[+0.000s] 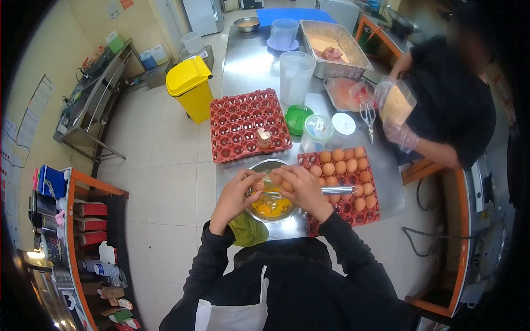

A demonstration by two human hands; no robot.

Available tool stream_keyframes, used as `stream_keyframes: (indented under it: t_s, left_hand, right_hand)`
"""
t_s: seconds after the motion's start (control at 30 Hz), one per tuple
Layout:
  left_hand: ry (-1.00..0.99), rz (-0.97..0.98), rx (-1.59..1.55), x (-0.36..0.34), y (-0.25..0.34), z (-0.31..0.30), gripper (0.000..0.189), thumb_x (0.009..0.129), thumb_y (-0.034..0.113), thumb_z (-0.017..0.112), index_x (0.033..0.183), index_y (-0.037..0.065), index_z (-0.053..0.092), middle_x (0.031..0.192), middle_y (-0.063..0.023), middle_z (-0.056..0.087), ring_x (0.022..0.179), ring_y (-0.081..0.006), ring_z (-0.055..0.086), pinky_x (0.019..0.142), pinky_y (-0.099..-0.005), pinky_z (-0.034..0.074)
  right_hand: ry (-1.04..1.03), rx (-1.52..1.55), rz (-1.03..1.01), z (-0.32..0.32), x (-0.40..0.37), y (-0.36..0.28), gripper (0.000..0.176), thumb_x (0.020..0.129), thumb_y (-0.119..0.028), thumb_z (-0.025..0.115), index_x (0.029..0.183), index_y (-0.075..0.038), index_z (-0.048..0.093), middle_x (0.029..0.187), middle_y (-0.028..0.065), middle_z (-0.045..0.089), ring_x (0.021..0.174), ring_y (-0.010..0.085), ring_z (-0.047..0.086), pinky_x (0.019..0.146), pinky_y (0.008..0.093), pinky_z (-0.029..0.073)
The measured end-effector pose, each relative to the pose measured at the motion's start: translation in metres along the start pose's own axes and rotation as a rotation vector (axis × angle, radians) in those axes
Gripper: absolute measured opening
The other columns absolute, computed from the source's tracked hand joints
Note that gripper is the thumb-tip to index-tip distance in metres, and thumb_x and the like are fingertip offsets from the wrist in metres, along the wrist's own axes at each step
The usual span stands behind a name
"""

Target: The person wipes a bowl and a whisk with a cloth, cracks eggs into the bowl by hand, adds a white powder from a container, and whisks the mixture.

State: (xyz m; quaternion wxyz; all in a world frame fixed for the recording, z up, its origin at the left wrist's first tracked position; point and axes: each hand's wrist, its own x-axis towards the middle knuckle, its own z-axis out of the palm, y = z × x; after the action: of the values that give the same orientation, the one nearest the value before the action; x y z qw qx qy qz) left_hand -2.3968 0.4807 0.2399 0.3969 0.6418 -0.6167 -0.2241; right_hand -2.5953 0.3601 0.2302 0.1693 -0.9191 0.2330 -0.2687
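Steel table (243,66) stands in a tiled room; metal bowl (293,214) with yolks (271,207) sits at its near edge. Left hand (241,190) pinches brown shell (258,185) above the bowl; right hand (305,188) pinches another shell (287,186), fingers bent. Whisk (339,190) reaches right, over egg tray (305,159); shell-bearing tray (226,150) lies farther left

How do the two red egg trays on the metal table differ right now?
The left tray holds no whole eggs, only some broken shell, while the right tray holds many whole brown eggs. The whisk's handle reaches over the right tray; nothing crosses the left tray that way. Both are red, with rows of egg cups.
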Motion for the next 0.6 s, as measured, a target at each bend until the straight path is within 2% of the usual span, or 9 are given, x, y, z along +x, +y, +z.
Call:
stream_keyframes:
  t_s: [0.07, 0.17, 0.3, 0.37, 0.47, 0.5, 0.6]
  left_hand:
    - [0.068, 0.014, -0.125, 0.002, 0.005, -0.002, 0.045, 0.080, 0.008, 0.075, 0.124, 0.009, 0.065, 0.107, -0.0100, 0.064, 0.097, -0.0294, 0.066, 0.081, -0.0376, 0.055]
    - [0.032, 0.070, 0.040, 0.007, -0.019, 0.007, 0.045, 0.081, 0.009, 0.077, 0.125, 0.008, 0.065, 0.107, -0.0093, 0.066, 0.093, -0.0261, 0.067, 0.077, -0.0334, 0.057]
    - [0.072, -0.116, -0.231, 0.005, -0.022, 0.011, 0.045, 0.084, 0.003, 0.077, 0.126, 0.005, 0.064, 0.112, -0.0102, 0.068, 0.095, -0.0181, 0.069, 0.079, -0.0295, 0.058]
    - [0.109, -0.236, -0.451, 0.004, -0.024, 0.015, 0.043, 0.084, 0.000, 0.076, 0.126, 0.003, 0.064, 0.115, -0.0104, 0.069, 0.098, -0.0163, 0.069, 0.083, -0.0287, 0.058]
    - [0.204, -0.217, -1.002, 0.006, -0.023, 0.029, 0.041, 0.085, -0.004, 0.075, 0.124, 0.001, 0.065, 0.122, -0.0093, 0.066, 0.104, -0.0177, 0.067, 0.088, -0.0281, 0.057]
    - [0.247, -0.235, -1.050, 0.007, -0.016, 0.034, 0.043, 0.083, -0.005, 0.075, 0.125, 0.000, 0.065, 0.128, -0.0093, 0.062, 0.109, -0.0205, 0.065, 0.093, -0.0275, 0.055]
    - [0.203, -0.085, -0.866, 0.009, -0.030, 0.062, 0.048, 0.083, -0.006, 0.075, 0.129, -0.002, 0.062, 0.133, -0.0106, 0.058, 0.116, -0.0206, 0.062, 0.095, -0.0280, 0.054]
  right_hand:
    - [-0.012, 0.099, 0.118, -0.001, 0.000, -0.001, 0.048, 0.074, -0.013, 0.077, 0.121, -0.019, 0.066, 0.111, 0.0059, 0.066, 0.097, 0.0312, 0.067, 0.083, 0.0416, 0.056]
    - [0.037, 0.291, 0.207, 0.009, -0.007, 0.004, 0.043, 0.077, -0.012, 0.075, 0.120, -0.013, 0.068, 0.107, 0.0087, 0.070, 0.094, 0.0298, 0.070, 0.085, 0.0391, 0.056]
    - [0.127, 0.617, 0.348, 0.014, -0.009, 0.008, 0.034, 0.085, -0.011, 0.071, 0.118, -0.002, 0.068, 0.105, 0.0105, 0.073, 0.094, 0.0209, 0.071, 0.085, 0.0311, 0.055]
    - [0.062, 0.797, 0.508, 0.016, -0.014, 0.012, 0.034, 0.088, -0.011, 0.070, 0.121, -0.001, 0.066, 0.103, 0.0079, 0.072, 0.089, 0.0151, 0.070, 0.076, 0.0260, 0.055]
    - [0.019, 1.144, 0.754, 0.021, -0.018, 0.016, 0.037, 0.091, -0.011, 0.069, 0.127, -0.002, 0.064, 0.098, 0.0039, 0.070, 0.079, 0.0095, 0.067, 0.062, 0.0196, 0.050]
    - [0.011, 1.275, 0.841, 0.024, -0.021, 0.015, 0.039, 0.092, -0.011, 0.068, 0.129, -0.003, 0.062, 0.096, 0.0026, 0.069, 0.076, 0.0081, 0.066, 0.058, 0.0177, 0.048]
    - [-0.020, 1.480, 0.907, 0.026, -0.019, 0.000, 0.046, 0.093, -0.012, 0.068, 0.137, -0.005, 0.057, 0.093, 0.0003, 0.068, 0.073, 0.0048, 0.063, 0.051, 0.0154, 0.042]
